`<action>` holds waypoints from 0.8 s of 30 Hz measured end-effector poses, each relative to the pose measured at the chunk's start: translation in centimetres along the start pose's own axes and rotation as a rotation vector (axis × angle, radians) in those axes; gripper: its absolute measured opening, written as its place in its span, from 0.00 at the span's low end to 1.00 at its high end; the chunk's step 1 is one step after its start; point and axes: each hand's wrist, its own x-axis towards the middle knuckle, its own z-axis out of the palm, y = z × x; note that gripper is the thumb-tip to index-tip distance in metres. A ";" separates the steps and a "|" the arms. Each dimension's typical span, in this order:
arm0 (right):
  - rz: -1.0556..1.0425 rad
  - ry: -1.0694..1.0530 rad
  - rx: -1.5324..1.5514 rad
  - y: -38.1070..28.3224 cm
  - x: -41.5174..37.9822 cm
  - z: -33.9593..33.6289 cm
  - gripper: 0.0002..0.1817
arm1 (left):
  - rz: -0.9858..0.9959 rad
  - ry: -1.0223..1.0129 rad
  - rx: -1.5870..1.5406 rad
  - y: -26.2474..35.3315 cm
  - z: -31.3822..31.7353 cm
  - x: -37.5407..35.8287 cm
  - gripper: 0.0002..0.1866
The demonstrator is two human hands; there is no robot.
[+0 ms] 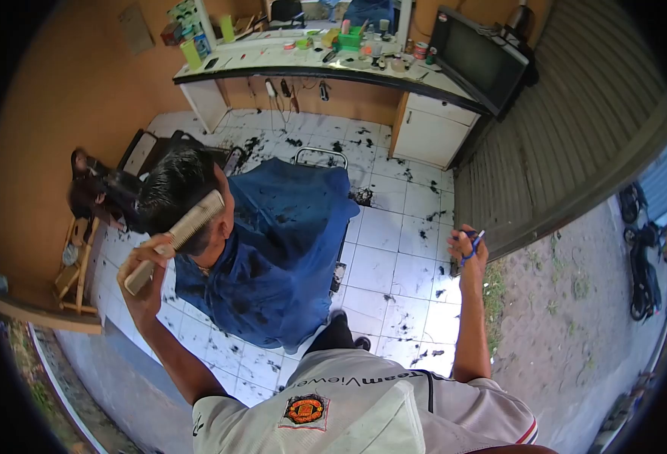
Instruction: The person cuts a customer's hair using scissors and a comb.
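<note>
My left hand is closed round the lower end of a pale comb. The comb lies slanted against the dark hair at the side of a seated person's head, near the ear. A blue cape with dark hair clippings on it covers that person. Out to the right, away from the head, my right hand holds scissors with blue handles, its fingers curled round them. How far the blades are apart is too small to tell.
A counter with bottles and tools runs along the back wall, above a white cabinet. A television stands at its right end. Hair clippings lie on the tiled floor. A wooden rack stands left.
</note>
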 end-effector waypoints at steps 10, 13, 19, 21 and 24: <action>-0.168 -0.396 -0.244 2.9 12.5 9.1 0.26 | -0.183 0.903 -0.129 -0.4 -1.8 0.2 0.08; -0.141 -0.463 -0.274 2.1 15.4 12.3 0.26 | -0.298 0.727 -0.168 0.0 -0.9 1.2 0.07; -0.062 -0.676 -0.278 2.6 20.0 22.0 0.27 | -0.376 0.186 -0.058 3.7 1.0 0.9 0.05; -0.163 -0.853 -0.232 3.8 21.6 26.0 0.27 | -0.270 -0.025 -0.017 4.6 0.5 2.6 0.04; -0.148 -1.033 -0.210 3.1 21.8 32.7 0.28 | -0.343 0.597 -0.196 4.1 0.4 4.9 0.05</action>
